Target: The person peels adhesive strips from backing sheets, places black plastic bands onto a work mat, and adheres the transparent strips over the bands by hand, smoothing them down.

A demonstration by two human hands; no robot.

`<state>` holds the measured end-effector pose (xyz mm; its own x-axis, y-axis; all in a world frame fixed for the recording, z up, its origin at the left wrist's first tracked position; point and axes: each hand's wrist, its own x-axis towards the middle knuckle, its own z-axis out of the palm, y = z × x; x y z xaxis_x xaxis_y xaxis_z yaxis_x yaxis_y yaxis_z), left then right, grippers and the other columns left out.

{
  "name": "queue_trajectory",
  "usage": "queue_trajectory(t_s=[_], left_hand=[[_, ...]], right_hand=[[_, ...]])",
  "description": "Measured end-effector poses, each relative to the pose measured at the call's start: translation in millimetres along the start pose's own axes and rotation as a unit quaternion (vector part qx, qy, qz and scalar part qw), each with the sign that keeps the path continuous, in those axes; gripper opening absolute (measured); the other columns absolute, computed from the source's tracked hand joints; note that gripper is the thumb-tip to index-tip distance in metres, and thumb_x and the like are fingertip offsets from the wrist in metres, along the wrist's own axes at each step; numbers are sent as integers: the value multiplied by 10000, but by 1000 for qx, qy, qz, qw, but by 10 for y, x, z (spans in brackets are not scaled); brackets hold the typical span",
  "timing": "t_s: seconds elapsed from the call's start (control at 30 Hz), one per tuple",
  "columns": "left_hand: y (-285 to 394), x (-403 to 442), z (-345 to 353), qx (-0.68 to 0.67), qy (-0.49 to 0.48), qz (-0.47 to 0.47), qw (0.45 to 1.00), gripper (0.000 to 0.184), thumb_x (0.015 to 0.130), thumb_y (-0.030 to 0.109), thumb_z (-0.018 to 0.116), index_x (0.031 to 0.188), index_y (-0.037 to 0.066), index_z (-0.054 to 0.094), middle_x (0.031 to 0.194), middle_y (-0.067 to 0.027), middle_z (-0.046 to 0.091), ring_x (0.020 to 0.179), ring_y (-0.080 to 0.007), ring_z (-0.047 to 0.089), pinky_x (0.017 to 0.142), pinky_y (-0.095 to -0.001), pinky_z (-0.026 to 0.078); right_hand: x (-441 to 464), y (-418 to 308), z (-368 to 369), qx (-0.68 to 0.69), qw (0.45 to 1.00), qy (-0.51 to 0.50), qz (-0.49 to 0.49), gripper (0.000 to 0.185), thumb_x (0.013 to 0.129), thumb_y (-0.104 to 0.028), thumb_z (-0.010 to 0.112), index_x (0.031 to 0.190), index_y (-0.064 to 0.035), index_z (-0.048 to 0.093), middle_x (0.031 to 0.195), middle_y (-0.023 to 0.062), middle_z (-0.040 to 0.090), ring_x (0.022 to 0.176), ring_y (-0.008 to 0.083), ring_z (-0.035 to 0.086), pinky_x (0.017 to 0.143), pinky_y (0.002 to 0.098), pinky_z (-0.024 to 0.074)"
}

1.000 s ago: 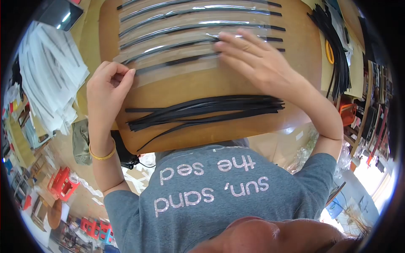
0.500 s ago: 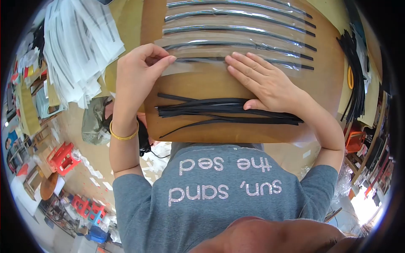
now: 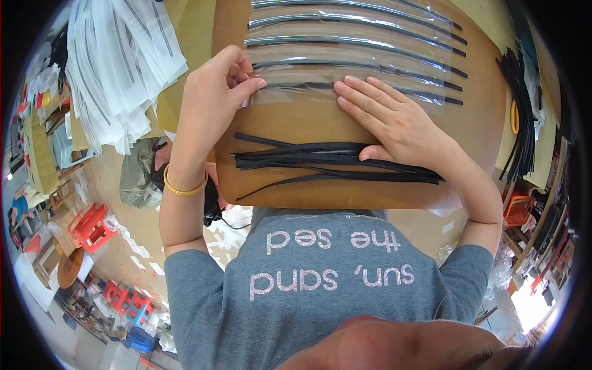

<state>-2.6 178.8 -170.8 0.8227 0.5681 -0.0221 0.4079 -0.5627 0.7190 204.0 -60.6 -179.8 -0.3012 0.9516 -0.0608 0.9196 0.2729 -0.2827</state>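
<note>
Several narrow black strips [image 3: 357,41], which look like zippers, lie in rows under clear plastic film [image 3: 296,96] on a brown board [image 3: 481,123]. At the left end of the nearest row, my left hand [image 3: 216,86] has its fingers curled and its thumb against the film's edge, closed on it. My right hand [image 3: 385,117] lies flat, fingertips on the film over the same row. Its thumb rests at a loose bundle of black strips [image 3: 308,157] nearer my body. What lies beneath the right palm is hidden.
A pile of whitish sleeves with dark strips inside [image 3: 123,68] lies at the left. To the right hang more black strips [image 3: 518,117] near a yellow ring [image 3: 512,117]. Red stools [image 3: 92,227] and scattered paper scraps are on the floor at left.
My left hand has shifted slightly, its index finger curling back from the thumb tip at the film's edge. The right hand stays flat on the film. The whole view has moved a little.
</note>
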Motion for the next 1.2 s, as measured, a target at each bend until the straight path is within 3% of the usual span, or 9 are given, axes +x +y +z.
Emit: queue_trajectory(t_s=[0.23,0.27,0.4,0.5,0.53,0.67,0.87,1.07,1.2], left_hand=[[-36,12,-80,177,30,275,945,132,802,41,757,919,39,698,929,-67,620,842,-214,614,737,-326,513],[46,67,-9,169,14,306,937,132,804,52,753,924,44,700,938,-72,626,858,-230,618,754,-336,512],[199,51,138,181,-30,297,937,139,812,90,738,943,61,704,959,-86,642,919,-281,624,815,-365,506],[-126,-93,-301,188,-45,195,961,160,791,93,735,950,86,716,958,-83,648,938,-291,607,824,-381,501],[-142,-130,-384,198,-28,207,958,189,799,91,734,988,94,725,959,-84,647,934,-291,603,822,-376,500],[-217,-237,-220,168,28,194,966,216,830,93,725,1045,103,741,964,-82,650,917,-288,592,814,-371,498],[-197,32,-57,163,131,226,951,156,845,157,739,987,92,751,932,-88,653,883,-288,603,792,-375,494],[159,-427,114,57,-93,173,979,121,835,156,742,925,75,734,834,-77,643,853,-279,613,761,-385,499],[160,-471,157,89,-46,248,964,133,811,105,752,927,49,723,822,-81,621,808,-272,605,729,-369,489]], right_hand=[[153,13,-151,191,969,128,92,499,960,-273,636,1348,28,544,1343,172,577,1267,340,527,1040,424,447],[315,7,-46,105,956,271,38,308,882,-138,684,1141,19,628,1099,143,629,1053,324,599,895,405,503],[470,59,217,-107,958,256,77,157,745,-86,699,810,-64,558,871,100,558,825,305,565,748,391,490],[-427,224,27,-180,943,156,233,146,770,-93,702,882,-59,615,937,87,605,968,301,593,810,418,480],[-677,205,-90,-131,939,140,286,264,833,-103,695,1088,-47,655,1145,103,641,1128,314,588,946,422,465],[-1116,265,82,-38,939,221,260,562,915,-173,684,1436,-90,493,1490,133,482,1346,329,468,1138,448,352],[-1012,499,133,-83,913,320,238,482,889,-143,710,1354,-110,585,1420,131,542,1214,336,551,1045,434,419],[-669,-72,57,0,947,270,174,244,804,-109,764,1042,-73,721,907,72,619,867,278,584,793,401,472],[-607,-269,93,54,950,250,181,110,813,-103,749,907,-59,713,831,71,586,851,282,573,784,404,474]])
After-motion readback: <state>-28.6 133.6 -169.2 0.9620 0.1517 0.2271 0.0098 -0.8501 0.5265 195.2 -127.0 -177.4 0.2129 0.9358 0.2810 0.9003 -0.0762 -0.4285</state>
